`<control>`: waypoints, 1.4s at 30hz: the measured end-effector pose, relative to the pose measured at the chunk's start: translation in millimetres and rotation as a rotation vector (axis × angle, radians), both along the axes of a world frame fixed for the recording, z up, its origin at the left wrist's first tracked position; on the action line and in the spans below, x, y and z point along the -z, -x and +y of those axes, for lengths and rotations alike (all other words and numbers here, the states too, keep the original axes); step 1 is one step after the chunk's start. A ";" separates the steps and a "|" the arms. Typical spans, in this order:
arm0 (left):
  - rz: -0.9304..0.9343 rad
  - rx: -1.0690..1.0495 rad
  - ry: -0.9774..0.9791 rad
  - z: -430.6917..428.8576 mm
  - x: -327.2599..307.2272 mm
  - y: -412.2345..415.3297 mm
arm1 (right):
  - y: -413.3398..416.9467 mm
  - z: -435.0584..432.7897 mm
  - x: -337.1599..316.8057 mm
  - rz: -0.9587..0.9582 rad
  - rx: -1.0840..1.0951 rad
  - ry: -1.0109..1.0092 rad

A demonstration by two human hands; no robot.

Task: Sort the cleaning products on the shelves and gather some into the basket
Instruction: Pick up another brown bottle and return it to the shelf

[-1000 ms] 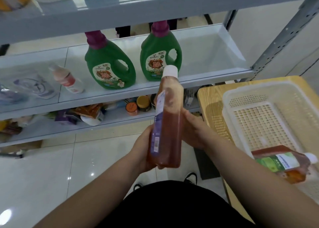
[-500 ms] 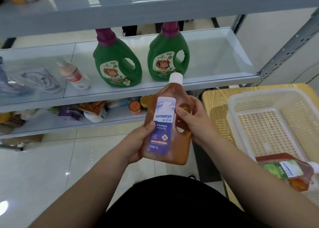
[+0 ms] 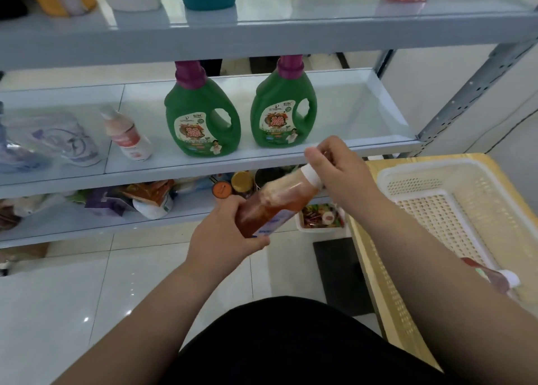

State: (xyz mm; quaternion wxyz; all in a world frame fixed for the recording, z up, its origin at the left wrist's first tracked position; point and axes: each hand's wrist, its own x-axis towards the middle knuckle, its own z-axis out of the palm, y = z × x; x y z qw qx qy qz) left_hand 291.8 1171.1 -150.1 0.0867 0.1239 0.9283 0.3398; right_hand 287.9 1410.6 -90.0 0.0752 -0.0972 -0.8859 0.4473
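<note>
Left hand (image 3: 224, 237) grips the bottle (image 3: 269, 208) low; right hand (image 3: 342, 172) curls fingers (image 3: 316, 155) round the cap (image 3: 311, 175).

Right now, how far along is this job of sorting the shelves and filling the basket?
Early on, it seems. Done: one reddish bottle lies in the basket, partly hidden by the right arm. In hand: the left hand grips a tilted brown bottle while the right hand pinches its white cap. Left: two green jugs and a small pink bottle sit on the middle shelf.
</note>
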 end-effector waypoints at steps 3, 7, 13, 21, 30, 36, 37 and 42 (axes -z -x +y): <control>0.024 0.027 0.037 -12.0 5.3 -2.9 | 8.4 -5.1 -3.4 -0.164 -0.052 -0.453; -0.164 0.102 -0.082 -42.1 11.6 11.9 | -3.0 -33.9 -10.6 0.176 -0.178 -0.599; -0.371 0.316 -0.225 -87.2 16.4 26.4 | -16.3 -59.4 -27.2 0.639 -0.632 -0.756; -0.307 0.137 -0.259 -93.3 1.0 16.1 | -12.5 -93.9 -23.9 0.219 -0.116 -0.266; -0.449 -0.003 -0.765 -53.0 -44.4 27.1 | -49.2 -114.4 2.8 0.081 0.105 0.417; -0.302 0.093 -0.865 9.9 -102.0 57.0 | -9.5 -69.1 -40.4 0.141 0.251 0.341; -0.272 0.109 -0.870 21.3 -112.5 63.2 | -2.4 -57.5 -50.5 0.176 0.269 0.366; -0.150 0.252 -0.887 78.2 -181.6 116.2 | 53.8 6.5 -113.5 0.386 0.318 0.387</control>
